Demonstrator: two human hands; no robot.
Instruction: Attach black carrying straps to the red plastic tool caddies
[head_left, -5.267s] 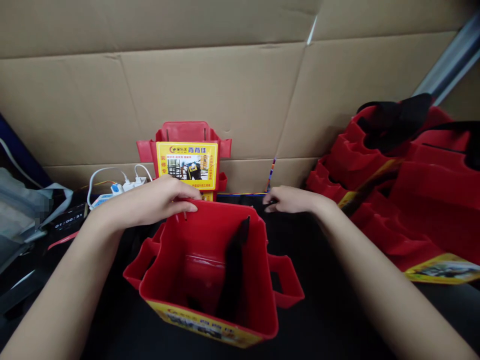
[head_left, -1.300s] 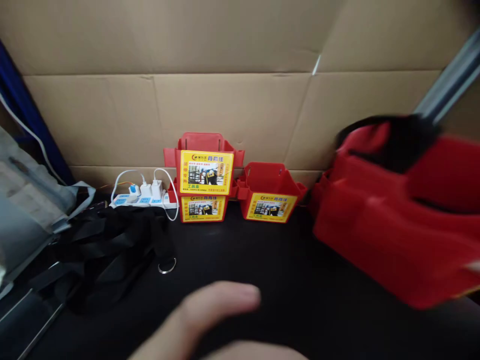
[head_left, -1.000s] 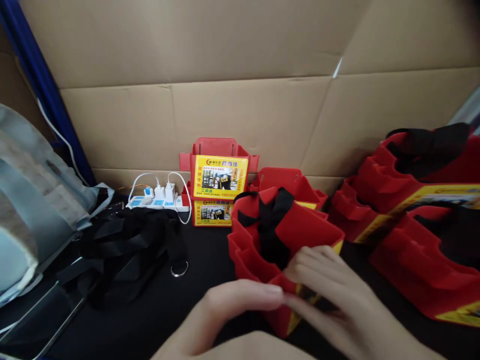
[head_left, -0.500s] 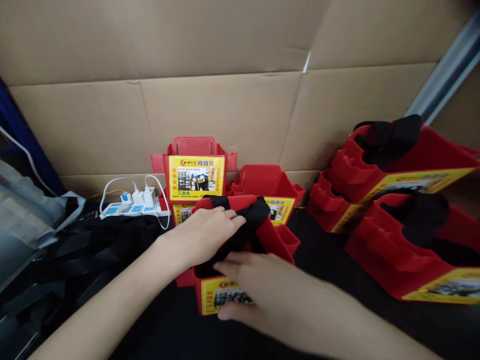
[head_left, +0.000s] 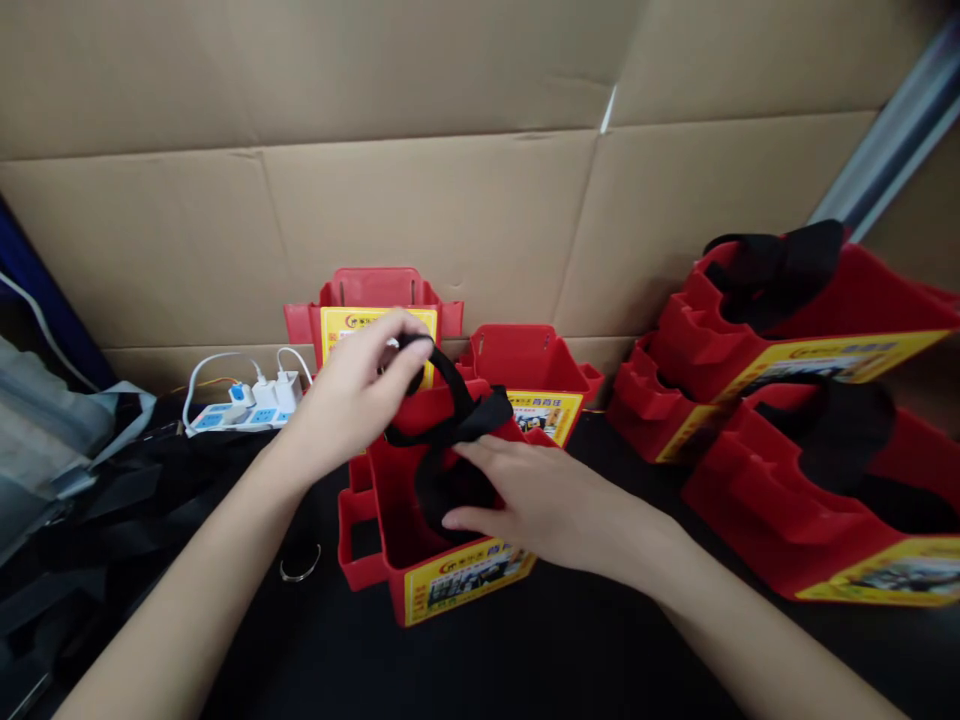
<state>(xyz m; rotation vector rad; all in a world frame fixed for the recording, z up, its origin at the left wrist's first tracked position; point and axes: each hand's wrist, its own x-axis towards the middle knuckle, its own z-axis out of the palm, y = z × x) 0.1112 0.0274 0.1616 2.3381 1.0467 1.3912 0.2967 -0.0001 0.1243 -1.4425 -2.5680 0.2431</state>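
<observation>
A red plastic tool box with a yellow picture label stands in front of me on the black surface. A black webbing strap is threaded through its back wall. My left hand pinches a raised loop of this strap between thumb and fingers, above the box's back left. My right hand reaches over the right side of the box, its thumb and fingers around the lower part of the strap inside. The fingertips there are partly hidden against the dark webbing.
Behind stand more red boxes, a stacked one and a lower one, against a cardboard wall. Strapped red boxes are at the right. A white power strip with plugs and piled black straps lie left.
My left hand has moved up and left, drawing a strap loop up from the box. My right hand has shifted slightly right and up onto the strap. The box appears turned a little.
</observation>
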